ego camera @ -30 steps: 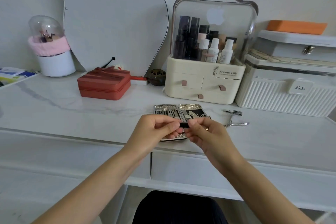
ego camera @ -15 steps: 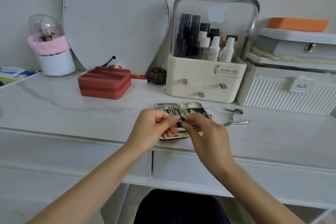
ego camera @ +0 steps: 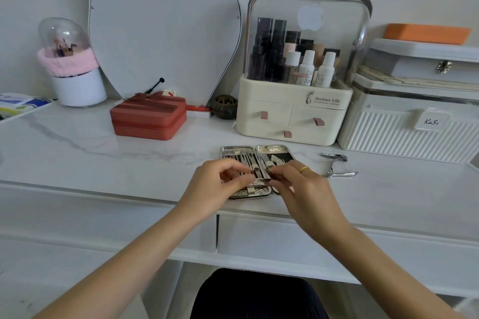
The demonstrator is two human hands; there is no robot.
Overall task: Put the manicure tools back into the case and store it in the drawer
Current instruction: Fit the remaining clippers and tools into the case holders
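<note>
- shiny metal tool (ego camera: pixel 261 181) lies sideways, pinched by left hand (ego camera: pixel 220 184) and right hand (ego camera: pixel 298 184).
- open case (ego camera: pixel 248 193) sits right under it on the counter (ego camera: pixel 103 163).
- clippers (ego camera: pixel 337 166) wait nearer the right hand.

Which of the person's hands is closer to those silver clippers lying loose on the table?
Right hand: just left of the clippers. Left hand is further left, over the case.

A silver manicure case (ego camera: pixel 234 151) is lying on white, grey-veined marble (ego camera: pixel 90 147). A terracotta-red box (ego camera: pixel 149 118) is sitting beside a cream organizer (ego camera: pixel 293 116).
</note>
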